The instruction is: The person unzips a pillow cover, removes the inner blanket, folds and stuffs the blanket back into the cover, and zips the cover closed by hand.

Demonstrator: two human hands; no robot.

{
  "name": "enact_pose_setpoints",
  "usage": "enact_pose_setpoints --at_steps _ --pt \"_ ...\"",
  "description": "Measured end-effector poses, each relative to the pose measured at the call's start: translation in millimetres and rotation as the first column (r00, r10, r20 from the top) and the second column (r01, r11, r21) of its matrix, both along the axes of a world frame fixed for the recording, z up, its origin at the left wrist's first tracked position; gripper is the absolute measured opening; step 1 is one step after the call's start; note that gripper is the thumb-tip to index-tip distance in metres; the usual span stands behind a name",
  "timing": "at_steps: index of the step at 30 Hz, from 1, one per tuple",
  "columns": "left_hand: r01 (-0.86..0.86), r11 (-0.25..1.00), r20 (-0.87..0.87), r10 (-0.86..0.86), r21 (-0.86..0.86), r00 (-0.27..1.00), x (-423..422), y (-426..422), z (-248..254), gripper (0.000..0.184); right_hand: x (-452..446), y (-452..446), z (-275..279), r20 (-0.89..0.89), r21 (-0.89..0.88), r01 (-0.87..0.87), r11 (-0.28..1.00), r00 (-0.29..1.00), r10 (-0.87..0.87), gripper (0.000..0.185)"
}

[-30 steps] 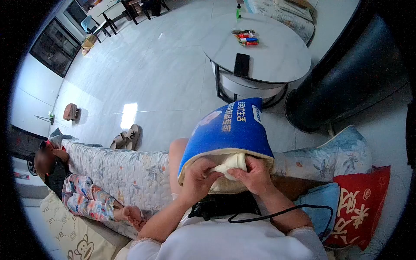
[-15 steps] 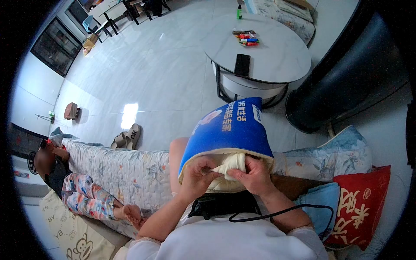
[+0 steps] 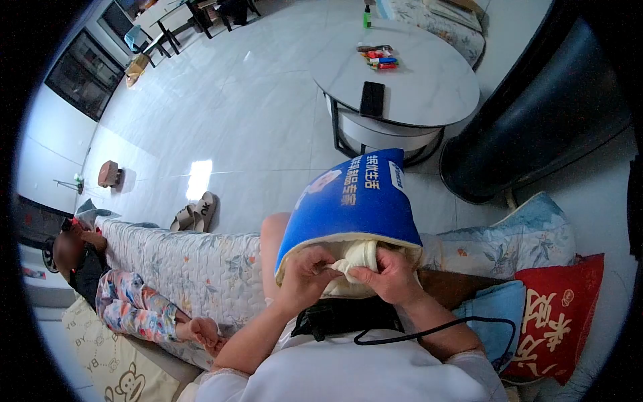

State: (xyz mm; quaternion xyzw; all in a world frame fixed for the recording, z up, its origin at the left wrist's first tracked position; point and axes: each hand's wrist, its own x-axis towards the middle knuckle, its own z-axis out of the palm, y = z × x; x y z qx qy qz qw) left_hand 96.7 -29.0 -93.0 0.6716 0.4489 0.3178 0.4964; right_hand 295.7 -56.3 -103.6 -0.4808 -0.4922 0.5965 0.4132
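A blue printed cover (image 3: 348, 201) with white lettering and a cream inside edge rests over my lap, its opening toward me. At that opening a bunched piece of cream cloth (image 3: 362, 257) is gathered up, twisted at its left end. My left hand (image 3: 308, 271) pinches the twisted end between thumb and fingers. My right hand (image 3: 390, 271) is closed round the wider part, thumb on top. Whether the cloth is joined to the cover I cannot tell. A black pouch (image 3: 348, 316) with a black cable (image 3: 435, 327) lies against my waist.
A round white table (image 3: 429, 80) holds a phone (image 3: 372, 100), several colourful small packs (image 3: 383, 61) and a green bottle (image 3: 367, 17). At left, another person (image 3: 127, 295) reclines on the quilted sofa cover (image 3: 201, 268). A red cushion (image 3: 562, 315) is at right; slippers (image 3: 196, 213) lie on the floor.
Both hands stay on the cream cloth, which has shifted slightly and looks more twisted near my left fingers. The view has moved a little; the rest looks the same.
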Motion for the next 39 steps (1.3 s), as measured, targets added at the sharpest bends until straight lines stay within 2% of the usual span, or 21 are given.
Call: enact_pose_setpoints --at_steps 2,4,7,11,13,15,19,20,21,25,29,31,32,33,34,35,37,38,39 --pt "0.009 1.0 -0.021 -0.009 0.0 1.0 0.7 0.6 0.7 0.015 0.9 0.1 0.5 0.022 -0.002 0.009 1.0 1.0 -0.009 0.031" --pt "0.039 0.993 -0.09 -0.029 0.116 0.996 0.6 2.2 2.2 0.016 1.0 -0.2 -0.7 0.044 -0.004 0.015 1.0 0.999 -0.014 0.03" --pt "0.072 0.985 -0.168 -0.045 0.158 0.985 1.4 3.9 5.1 0.018 0.5 -0.4 -4.6 0.004 0.011 0.036 0.999 0.999 -0.036 0.03" --pt "0.04 0.988 -0.145 -0.018 0.146 0.989 2.3 1.4 5.8 0.018 0.5 0.4 -3.7 0.01 0.019 0.022 1.0 1.0 -0.022 0.031" --pt "0.034 0.984 -0.202 0.002 0.173 0.979 2.8 0.6 6.6 0.019 -0.1 0.5 -4.3 0.0 0.029 0.023 0.999 1.0 -0.023 0.032" --pt "0.039 0.979 -0.214 0.004 0.199 0.977 2.8 0.4 7.7 0.021 -1.5 0.5 -6.5 -0.073 -0.003 0.072 0.997 0.995 -0.072 0.032" --pt "0.02 0.964 -0.189 0.031 0.263 0.982 1.4 -1.3 5.6 0.024 1.9 0.6 0.2 -0.105 -0.022 0.066 0.998 0.992 -0.068 0.032" --pt "0.02 0.964 -0.189 0.031 0.264 0.982 1.1 -2.7 5.5 0.024 2.3 0.0 0.3 -0.174 -0.069 0.075 0.995 0.981 -0.086 0.032" --pt "-0.009 0.944 -0.185 0.073 0.329 0.98 1.0 -4.6 5.6 0.025 2.8 -0.6 0.3 -0.24 -0.116 0.081 0.99 0.965 -0.108 0.032" --pt "-0.041 0.873 -0.18 0.145 0.485 0.973 -1.3 -7.8 0.8 0.025 3.4 -2.2 -5.1 -0.27 -0.134 0.104 0.986 0.953 -0.137 0.031" --pt "-0.028 0.863 -0.201 0.149 0.504 0.968 -6.2 -10.3 -5.3 0.029 3.8 -1.2 -18.7 -0.221 -0.058 0.196 0.979 0.954 -0.204 0.031" --pt "-0.081 0.742 -0.183 0.268 0.665 0.946 -7.0 -10.0 -7.7 0.044 10.2 0.7 -20.4 -0.188 -0.045 0.236 0.971 0.952 -0.241 0.031" --pt "-0.081 0.742 -0.183 0.268 0.665 0.946 -8.1 -10.6 -8.6 0.044 17.1 4.8 -20.0 -0.319 -0.112 0.298 0.948 0.893 -0.319 0.032" --pt "-0.076 0.717 -0.253 0.34 0.693 0.906 -10.0 -12.1 -9.4 0.052 23.4 9.7 -19.5 -0.436 -0.188 0.347 0.919 0.809 -0.394 0.033" --pt "-0.066 0.692 -0.318 0.412 0.719 0.854 -12.0 -13.8 -10.6 0.061 28.9 14.5 -13.4 -0.435 -0.277 0.433 0.858 0.74 -0.513 0.045" --pt "-0.067 0.692 -0.32 0.414 0.718 0.852 -14.0 -15.6 -13.8 0.061 35.0 21.0 -8.6 -0.48 -0.275 0.457 0.846 0.697 -0.533 0.048" --pt "-0.128 0.861 -0.51 0.404 0.492 0.759 -17.9 -17.9 -24.8 0.067 47.5 26.0 -11.9 -0.575 -0.259 0.476 0.84 0.624 -0.53 0.05" --pt "-0.131 0.861 -0.511 0.407 0.492 0.757 -21.4 -17.8 -29.5 0.067 49.8 26.0 -12.9 -0.574 -0.259 0.473 0.842 0.626 -0.528 0.05" --pt "-0.128 0.936 -0.514 0.291 0.328 0.807 -26.7 -17.0 -34.3 0.065 51.4 24.8 -13.8 -0.539 -0.284 0.486 0.826 0.632 -0.557 0.05"
